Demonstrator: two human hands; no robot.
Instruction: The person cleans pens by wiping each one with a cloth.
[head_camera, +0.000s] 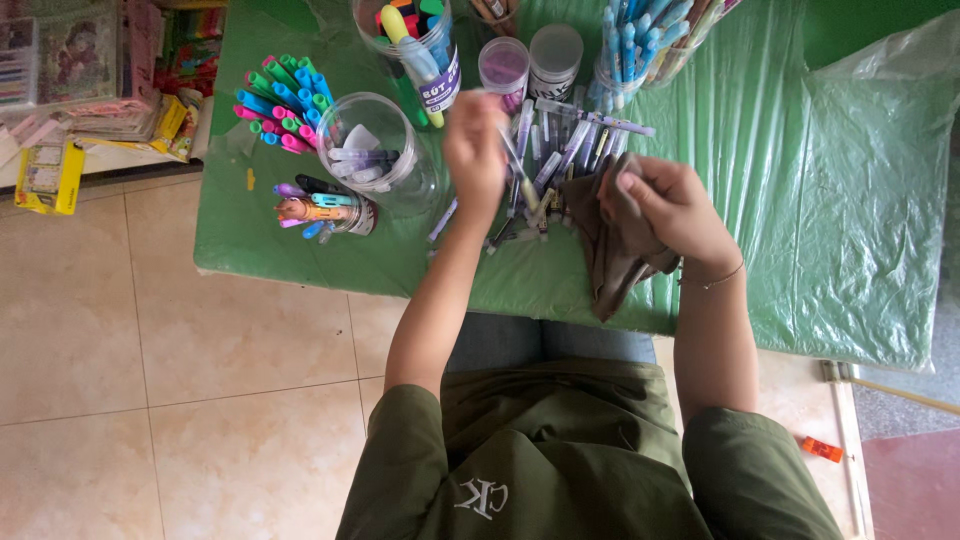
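Observation:
My left hand (476, 150) is raised over the green table and grips a slim pale pen (517, 165) that points down to the right. My right hand (672, 205) is closed on a brown cloth (610, 250) that hangs down over the table's front edge. Between the hands lies a loose pile of pens (555, 160), mostly pale with purple caps. A clear round jar (368, 150) with a few pale pens in it stands just left of my left hand.
The table carries a green plastic cover (850, 200). Several jars of pens and markers (425, 50) stand along the back, and bundles of coloured markers (285, 100) lie at the left. Stationery packs (90, 70) sit at the far left. Below is tiled floor (150, 380).

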